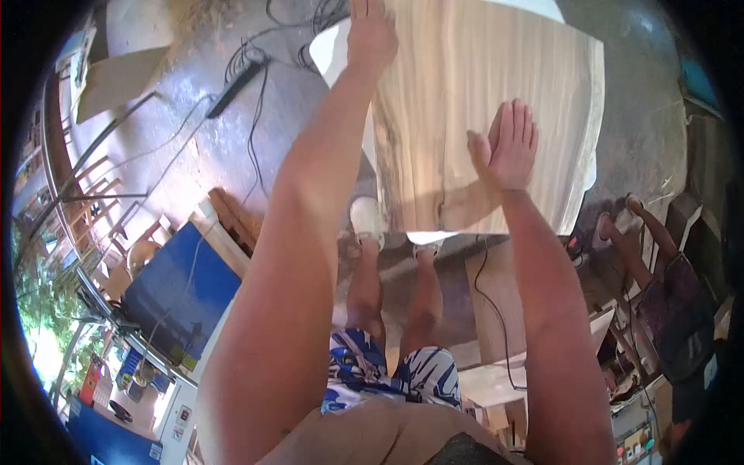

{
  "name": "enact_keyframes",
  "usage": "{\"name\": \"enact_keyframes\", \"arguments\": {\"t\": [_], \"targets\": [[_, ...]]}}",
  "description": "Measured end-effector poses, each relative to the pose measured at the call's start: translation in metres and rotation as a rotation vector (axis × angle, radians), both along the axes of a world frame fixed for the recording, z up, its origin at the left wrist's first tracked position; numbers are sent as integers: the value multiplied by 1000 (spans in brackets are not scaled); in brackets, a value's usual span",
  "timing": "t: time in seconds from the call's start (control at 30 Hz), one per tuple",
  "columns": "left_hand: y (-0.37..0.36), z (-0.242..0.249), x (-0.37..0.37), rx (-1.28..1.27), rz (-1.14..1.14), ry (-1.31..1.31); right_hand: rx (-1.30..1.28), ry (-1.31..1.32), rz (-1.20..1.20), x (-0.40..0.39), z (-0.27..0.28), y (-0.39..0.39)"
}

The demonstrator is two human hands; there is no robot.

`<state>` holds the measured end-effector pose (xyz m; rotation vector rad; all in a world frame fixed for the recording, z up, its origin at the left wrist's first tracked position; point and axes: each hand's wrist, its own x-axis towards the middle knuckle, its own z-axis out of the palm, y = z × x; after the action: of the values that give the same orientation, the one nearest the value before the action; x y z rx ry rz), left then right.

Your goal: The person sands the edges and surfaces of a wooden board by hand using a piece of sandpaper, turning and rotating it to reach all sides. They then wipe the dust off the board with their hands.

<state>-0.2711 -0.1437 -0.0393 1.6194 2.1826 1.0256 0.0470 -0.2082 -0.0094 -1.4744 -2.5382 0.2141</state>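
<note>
While floor point(647, 108) flanks the slab point(449, 93), right hand point(510, 151) lies flat, empty, left hand point(373, 37) at an edge, grip unclear.

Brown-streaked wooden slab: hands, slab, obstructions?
Left bare hand at far left edge, fingertips cut off; right bare hand open, flat on top. Slab over white surface. Black power strip on floor, clear of slab.

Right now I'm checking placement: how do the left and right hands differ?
The left hand is near the wooden slab's left edge, the right hand over its face. The left reaches farther out than the right. The frame crops the left's fingers; the right's show whole. Both are bare.
</note>
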Motion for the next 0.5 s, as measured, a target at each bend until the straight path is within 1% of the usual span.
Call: {"name": "enact_keyframes", "arguments": {"t": [0.03, 0.07, 0.13, 0.2, 0.27, 0.3, 0.33, 0.4, 0.5], "targets": [[-4, -6, 0, -7, 24, 29, 8, 4, 12, 0, -1, -4], [-30, -13, 11, -35, 30, 14, 21, 34, 15, 1, -3, -4], [-81, 18, 38, -88, -21, -131, 23, 33, 25, 0, -4, -3], [-176, 19, 79, -188, -39, 16, 19, 32, 20, -1, -2, -6], [-269, 8, 124, -195, -35, -19, 12, 13, 2, -3, 0, -6], [-302, 6, 141, -199, -28, -38, 4, 6, 0, -1, -1, -7], [-313, 13, 146, -205, -30, -44, 9, 6, 4, 0, -3, -7], [-319, 20, 149, -236, -13, -154, 25, 9, 12, -2, -6, -6], [-285, 10, 126, -192, -43, -113, 37, 2, -12, 1, -8, -6]]}}
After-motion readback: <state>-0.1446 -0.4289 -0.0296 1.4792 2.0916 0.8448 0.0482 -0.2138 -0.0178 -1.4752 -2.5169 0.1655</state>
